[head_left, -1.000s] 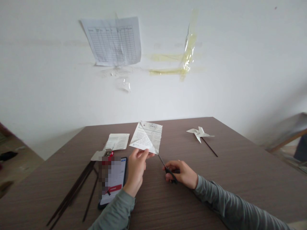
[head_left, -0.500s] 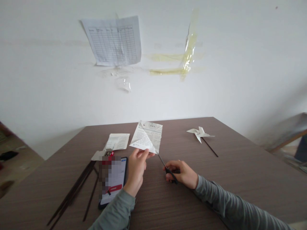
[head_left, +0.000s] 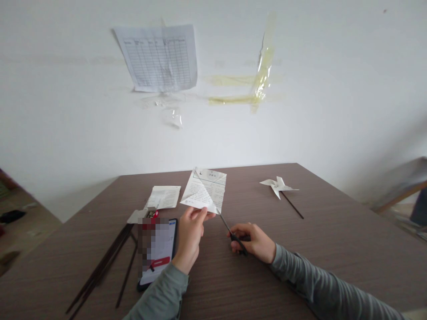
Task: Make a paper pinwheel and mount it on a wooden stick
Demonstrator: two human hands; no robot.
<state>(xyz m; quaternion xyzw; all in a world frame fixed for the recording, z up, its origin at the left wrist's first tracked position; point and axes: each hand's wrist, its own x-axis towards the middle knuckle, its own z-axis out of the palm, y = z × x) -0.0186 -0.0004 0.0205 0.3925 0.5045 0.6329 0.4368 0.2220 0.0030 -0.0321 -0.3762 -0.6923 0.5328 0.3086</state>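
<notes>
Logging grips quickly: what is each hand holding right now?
Left hand: shut on the printed paper square.
Right hand: shut on the scissors, blades at the paper.

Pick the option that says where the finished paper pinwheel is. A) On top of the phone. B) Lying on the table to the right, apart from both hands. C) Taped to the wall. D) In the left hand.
B: the paper pinwheel lies flat on the table with its dark stick, well off to the right of the right hand with the scissors and the left hand with the printed paper.
</notes>
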